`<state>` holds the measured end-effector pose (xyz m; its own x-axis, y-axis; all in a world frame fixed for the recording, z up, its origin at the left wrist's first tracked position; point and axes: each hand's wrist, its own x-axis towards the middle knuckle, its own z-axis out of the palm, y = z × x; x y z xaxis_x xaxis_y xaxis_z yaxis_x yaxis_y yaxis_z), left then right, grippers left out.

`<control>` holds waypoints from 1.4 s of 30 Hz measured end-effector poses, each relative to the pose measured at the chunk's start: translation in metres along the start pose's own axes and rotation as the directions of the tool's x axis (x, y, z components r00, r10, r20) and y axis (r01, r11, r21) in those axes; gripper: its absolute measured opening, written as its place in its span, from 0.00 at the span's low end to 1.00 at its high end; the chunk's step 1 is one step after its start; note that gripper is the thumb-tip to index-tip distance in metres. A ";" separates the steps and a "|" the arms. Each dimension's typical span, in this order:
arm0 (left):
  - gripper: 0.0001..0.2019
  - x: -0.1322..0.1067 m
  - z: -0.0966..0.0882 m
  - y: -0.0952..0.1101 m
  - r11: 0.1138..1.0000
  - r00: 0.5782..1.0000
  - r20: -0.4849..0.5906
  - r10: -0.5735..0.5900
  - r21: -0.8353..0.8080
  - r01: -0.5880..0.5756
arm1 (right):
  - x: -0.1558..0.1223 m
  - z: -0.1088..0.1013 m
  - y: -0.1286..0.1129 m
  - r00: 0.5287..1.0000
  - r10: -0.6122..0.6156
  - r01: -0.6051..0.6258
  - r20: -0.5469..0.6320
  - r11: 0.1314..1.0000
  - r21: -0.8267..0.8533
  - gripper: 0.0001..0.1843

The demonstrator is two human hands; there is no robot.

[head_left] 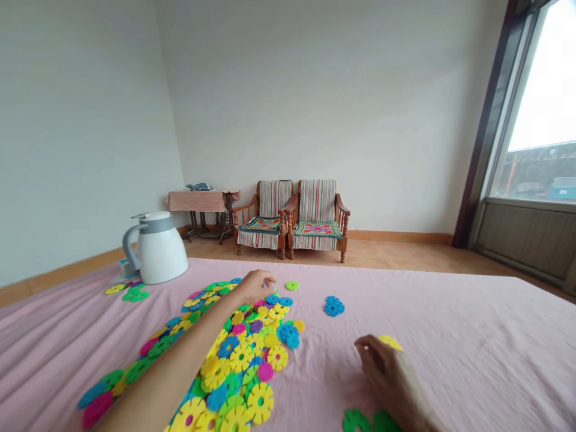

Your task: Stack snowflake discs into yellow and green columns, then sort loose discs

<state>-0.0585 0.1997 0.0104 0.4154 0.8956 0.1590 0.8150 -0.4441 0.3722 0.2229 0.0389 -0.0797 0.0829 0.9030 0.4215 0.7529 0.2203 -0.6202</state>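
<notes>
A long pile of notched plastic flower discs (240, 357) in yellow, green, blue, pink and purple lies across the pink cloth. My left arm stretches over it, and my left hand (257, 287) is at the pile's far end, fingers bent together; whatever they pinch, if anything, is too small to make out. Right of the pile, my right hand (382, 369) hovers low over the cloth with its fingers curled in, hiding anything inside. A yellow disc (390, 342) shows behind its knuckles. Green discs (357, 420) lie below it, partly covered by the wrist.
A blue cluster of discs (334, 306) and a single lime disc (292, 285) lie apart from the pile. At the back left stands a white jug (162, 249) with a grey handle, several discs (135, 294) before it. Two wooden armchairs (317, 228) stand beyond the table.
</notes>
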 end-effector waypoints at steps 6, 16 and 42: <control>0.11 -0.079 -0.021 0.022 0.988 0.985 0.114 0.126 -0.101 -0.115 | 0.000 0.009 0.014 0.997 0.000 -0.001 0.072 1.000 0.012 0.17; 0.26 -0.142 -0.007 0.027 0.992 0.951 0.284 0.121 -0.009 -0.124 | -0.001 0.001 0.005 0.994 -0.058 0.062 0.092 0.997 -0.036 0.15; 0.15 -0.067 -0.009 0.011 0.992 0.996 -0.085 0.025 -0.119 -0.035 | -0.001 0.004 0.006 0.993 -0.069 0.077 0.096 0.994 -0.077 0.14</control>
<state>-0.0810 0.1355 0.0118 0.3995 0.8833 0.2453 0.7464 -0.4688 0.4723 0.2250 0.0412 -0.0867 -0.0325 0.9167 0.3982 0.8049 0.2602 -0.5334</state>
